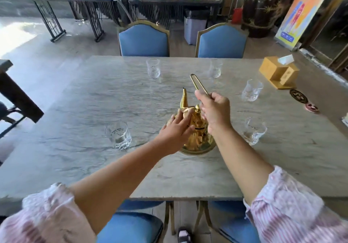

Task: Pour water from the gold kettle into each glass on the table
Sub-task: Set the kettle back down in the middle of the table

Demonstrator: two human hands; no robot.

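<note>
The gold kettle (197, 135) stands on the marble table (94, 99) near the middle. My right hand (214, 110) grips its thin gold loop handle (197, 83), which rises up and away from me. My left hand (177, 127) rests with straight fingers on the kettle's lid and shoulder, just behind the spout (184, 97). Several clear glasses stand around it: one at near left (118, 135), one at near right (254, 131), one at right (251, 90), and two at the far side (153, 68) (215, 68).
A wooden tissue box (278, 71) and two round coasters (298, 95) sit at the table's right end. Two blue chairs (144, 39) (222, 41) stand at the far side, two more at the near edge. Another table's corner (17, 92) juts in at left.
</note>
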